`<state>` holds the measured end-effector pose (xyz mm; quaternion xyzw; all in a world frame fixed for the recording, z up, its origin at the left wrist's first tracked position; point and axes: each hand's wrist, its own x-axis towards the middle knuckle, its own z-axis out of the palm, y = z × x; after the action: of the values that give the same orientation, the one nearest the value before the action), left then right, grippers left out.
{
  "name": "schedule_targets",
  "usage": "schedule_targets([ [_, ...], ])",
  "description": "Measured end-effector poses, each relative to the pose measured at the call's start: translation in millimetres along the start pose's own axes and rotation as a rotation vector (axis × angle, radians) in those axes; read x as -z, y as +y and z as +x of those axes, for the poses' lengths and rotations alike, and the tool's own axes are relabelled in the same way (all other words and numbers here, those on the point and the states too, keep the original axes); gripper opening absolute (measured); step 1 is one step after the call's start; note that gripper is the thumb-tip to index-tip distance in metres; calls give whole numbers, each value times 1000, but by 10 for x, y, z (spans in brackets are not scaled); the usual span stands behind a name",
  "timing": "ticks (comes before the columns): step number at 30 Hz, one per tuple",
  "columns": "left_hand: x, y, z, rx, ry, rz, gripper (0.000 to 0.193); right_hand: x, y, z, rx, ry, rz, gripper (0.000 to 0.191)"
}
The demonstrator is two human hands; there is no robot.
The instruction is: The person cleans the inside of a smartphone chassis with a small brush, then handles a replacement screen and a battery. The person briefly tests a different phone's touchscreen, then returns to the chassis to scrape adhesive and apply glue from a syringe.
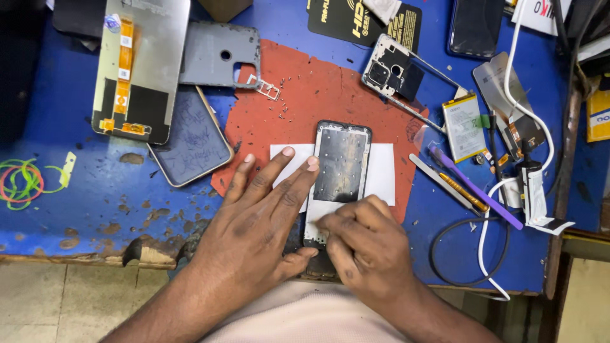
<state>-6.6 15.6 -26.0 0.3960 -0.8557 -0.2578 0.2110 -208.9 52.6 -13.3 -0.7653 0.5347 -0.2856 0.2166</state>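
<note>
A phone frame (342, 164) with a dark inner plate lies upright on a white sheet (381, 171) over a red mat (318, 95). My left hand (257, 219) rests flat beside it, fingertips touching its left edge, thumb near its bottom end. My right hand (365, 244) is curled over the frame's lower part, fingertips pinched against the surface there. What the pinched fingers hold is too small to tell.
On the blue bench lie a display panel with orange flex (140, 67), a grey back cover (219, 56), a dark glass panel (190, 143), a second frame (397, 73), a battery (464, 127), a purple pry tool (473, 185), white cable (508, 209) and rubber bands (22, 181). Small screws (283, 105) scatter the mat.
</note>
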Motion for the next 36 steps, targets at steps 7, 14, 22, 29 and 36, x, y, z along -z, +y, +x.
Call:
schedule_targets([
  [7,-4,0,10,9,-6,-13,111,5,-12,12,-22,14,15,26],
  [14,-10,-1,11,-12,16,-18,110,12,-14,22,-32,10,29,26],
  [22,-11,-7,15,-6,7,-8,112,74,12,-37,105,-113,34,28],
  [29,-13,-7,-3,13,-14,-6,110,-5,26,-91,51,-55,33,27],
  [36,-42,-19,4,-11,3,11,112,67,4,-73,61,-116,54,28],
])
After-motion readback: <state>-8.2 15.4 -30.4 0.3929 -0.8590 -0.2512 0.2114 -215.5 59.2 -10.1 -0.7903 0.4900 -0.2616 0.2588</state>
